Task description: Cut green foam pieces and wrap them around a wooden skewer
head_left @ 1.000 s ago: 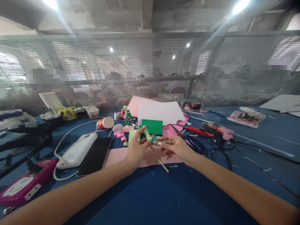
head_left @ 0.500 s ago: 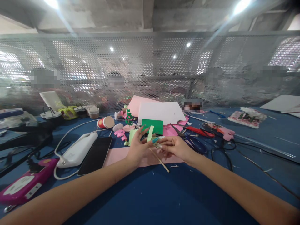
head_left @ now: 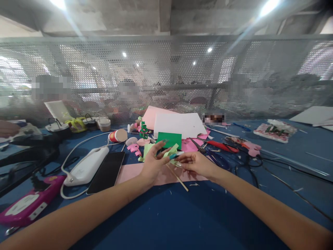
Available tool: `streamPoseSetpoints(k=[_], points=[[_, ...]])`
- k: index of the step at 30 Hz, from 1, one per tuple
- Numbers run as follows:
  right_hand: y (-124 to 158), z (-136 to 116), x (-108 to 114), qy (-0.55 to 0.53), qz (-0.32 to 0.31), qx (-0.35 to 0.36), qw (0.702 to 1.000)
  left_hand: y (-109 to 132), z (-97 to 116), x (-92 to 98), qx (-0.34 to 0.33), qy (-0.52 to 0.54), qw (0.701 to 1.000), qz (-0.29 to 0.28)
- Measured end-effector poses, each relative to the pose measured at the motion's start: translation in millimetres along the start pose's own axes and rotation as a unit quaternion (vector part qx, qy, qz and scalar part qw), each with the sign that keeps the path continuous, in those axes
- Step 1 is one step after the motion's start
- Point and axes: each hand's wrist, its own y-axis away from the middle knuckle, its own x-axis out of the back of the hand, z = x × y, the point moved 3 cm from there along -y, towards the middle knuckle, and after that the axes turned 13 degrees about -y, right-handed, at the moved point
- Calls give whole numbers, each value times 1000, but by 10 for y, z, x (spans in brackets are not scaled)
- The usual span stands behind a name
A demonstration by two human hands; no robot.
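The left hand (head_left: 152, 165) pinched a light green paper strip (head_left: 171, 150) between thumb and fingers, its free end curling upward. The right hand (head_left: 198, 165) met it there, fingertips close together; whether they gripped anything could not be told. A thin wooden stick (head_left: 182, 183) slanted out below them, across pink paper (head_left: 130, 173) on the blue surface (head_left: 156, 222). Beyond lay a green card (head_left: 172, 139) and a white sheet (head_left: 177, 123); a black phone (head_left: 108, 173) lay to the left, scissors (head_left: 220, 160) to the right.
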Motion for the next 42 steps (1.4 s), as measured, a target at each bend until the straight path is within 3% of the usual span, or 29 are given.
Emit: streamPoseSetpoints(k=[6,14,16,18,20,23,25,27,32,38,42], points=[[1,24,8,23,-30,17,999,17,16,-29,17,-13,999,-27],[1,-5,-36,62,-73,43,994,26,17,-30,-16,-2,999,-33],[9,-14,-38,74,-62,47,994,22,12,-27,-20,-4,999,-32],[20,-40,-13,100,-12,66,993,18,8,-23,-25,-6,999,-28],[46,-101,40,163,79,123,976,16,8,-24,-27,-7,999,-30],[113,-218,88,276,181,240,913,23,20,-41,-23,-6,999,-47],[139,-256,69,322,168,279,889,41,39,-60,-22,-7,998,-62],[145,-257,17,356,113,280,884,71,64,-84,-21,-13,996,-80],[136,-200,-117,337,17,223,914,158,128,-143,-31,-40,990,-133],[99,-129,-90,214,-1,201,956,178,140,-161,-47,-34,988,-144],[102,-155,-67,150,0,211,966,169,131,-163,-45,-32,987,-151]])
